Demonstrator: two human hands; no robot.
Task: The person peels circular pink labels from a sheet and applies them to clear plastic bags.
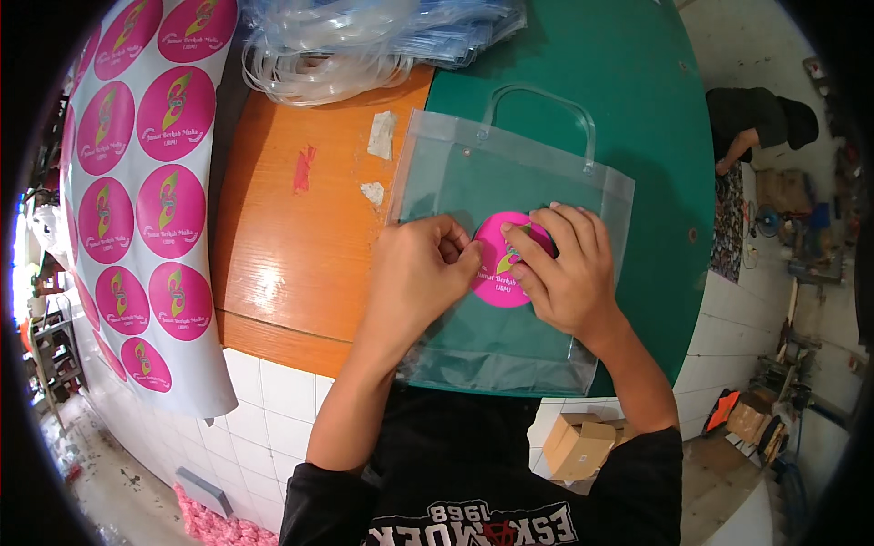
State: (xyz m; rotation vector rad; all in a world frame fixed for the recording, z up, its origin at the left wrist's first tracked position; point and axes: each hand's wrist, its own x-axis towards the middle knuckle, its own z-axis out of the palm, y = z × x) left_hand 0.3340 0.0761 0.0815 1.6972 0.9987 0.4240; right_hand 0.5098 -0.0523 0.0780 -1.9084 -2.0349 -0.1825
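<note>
A clear plastic bag (437, 314) with a loop handle (537, 89) lies flat before me, its handle pointing away. On the middle of the bag is a round pink sticker (496, 284) with a green and yellow emblem. My left hand (423, 264) is at the sticker's left edge, thumb and curled fingers pinched together there. Whatever lies between those fingertips is hidden. My right hand (574, 268) rests over the sticker's right part, fingers stretched out and pressing on its surface.
A sheet of round pink stickers (173, 214) hangs over the table's left side. At the back lies a pile of clear bags (364, 45). Paper scraps (382, 135) stick to the orange tabletop (273, 246). A person (760, 123) crouches at the right; a cardboard box (578, 446) stands below.
</note>
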